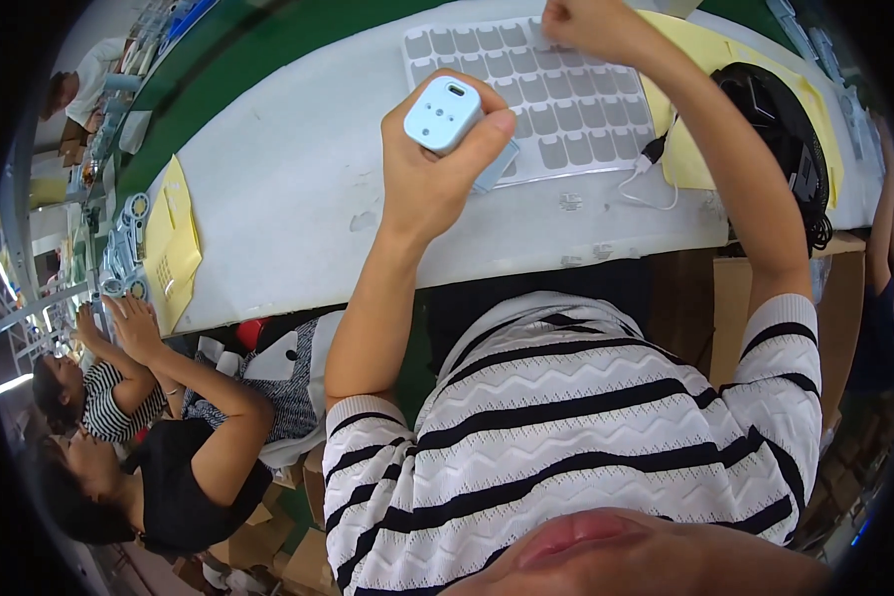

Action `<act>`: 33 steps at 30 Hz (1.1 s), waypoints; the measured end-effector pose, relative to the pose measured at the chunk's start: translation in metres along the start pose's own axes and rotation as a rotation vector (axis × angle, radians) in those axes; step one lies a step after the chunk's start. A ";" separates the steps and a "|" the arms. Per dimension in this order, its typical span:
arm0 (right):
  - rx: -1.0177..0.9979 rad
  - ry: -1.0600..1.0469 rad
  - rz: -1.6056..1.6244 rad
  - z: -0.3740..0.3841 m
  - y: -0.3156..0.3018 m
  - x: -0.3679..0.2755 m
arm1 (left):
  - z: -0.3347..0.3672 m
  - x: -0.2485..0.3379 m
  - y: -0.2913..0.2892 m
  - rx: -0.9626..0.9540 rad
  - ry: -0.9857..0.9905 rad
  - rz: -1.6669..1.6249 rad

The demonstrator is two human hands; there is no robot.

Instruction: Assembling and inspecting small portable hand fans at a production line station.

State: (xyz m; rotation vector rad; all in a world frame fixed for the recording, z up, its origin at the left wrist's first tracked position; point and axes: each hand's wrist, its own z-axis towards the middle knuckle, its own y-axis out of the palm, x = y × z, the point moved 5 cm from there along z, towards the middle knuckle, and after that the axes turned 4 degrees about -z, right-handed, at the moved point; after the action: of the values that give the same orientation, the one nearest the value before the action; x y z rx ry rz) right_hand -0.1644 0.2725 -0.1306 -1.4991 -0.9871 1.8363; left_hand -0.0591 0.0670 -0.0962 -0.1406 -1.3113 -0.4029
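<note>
My left hand (429, 184) is wrapped round a light blue plastic device (440, 127), its rounded end turned up. That end has a dark slot and several small round marks. Another light blue piece (497, 167) shows below my thumb; whether it belongs to the same device I cannot tell. Beyond lies a white sheet of grey stickers (566, 119), rounded pieces in rows, with a bare spot in the nearest row. Over the sheet's far edge my right hand (588, 28) is closed, fingertips pressed together; anything between them is too small to make out.
A white cable with a black plug (654, 151) lies right of the sheet. A black mesh bag (780, 129) rests on yellow paper (700, 149) at the right. Another yellow sheet (174, 248) and light blue devices (124, 248) are at the left, near co-workers. A cardboard box (834, 298) stands below right.
</note>
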 end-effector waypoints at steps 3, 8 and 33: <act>0.178 0.150 0.711 -0.042 -0.044 -0.050 | 0.000 0.013 0.003 0.042 0.059 -0.019; 0.015 -0.168 0.763 -0.100 -0.090 -0.143 | -0.002 0.040 0.011 0.120 0.219 -0.074; -0.281 0.112 0.851 -0.104 -0.064 -0.153 | -0.009 0.039 0.032 0.112 0.361 0.288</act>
State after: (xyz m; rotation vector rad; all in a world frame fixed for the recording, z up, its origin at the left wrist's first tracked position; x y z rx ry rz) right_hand -0.0315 0.2063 -0.0026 -2.4271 -0.5949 2.1689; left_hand -0.0311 0.0855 -0.0574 -0.1528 -0.9376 -0.1007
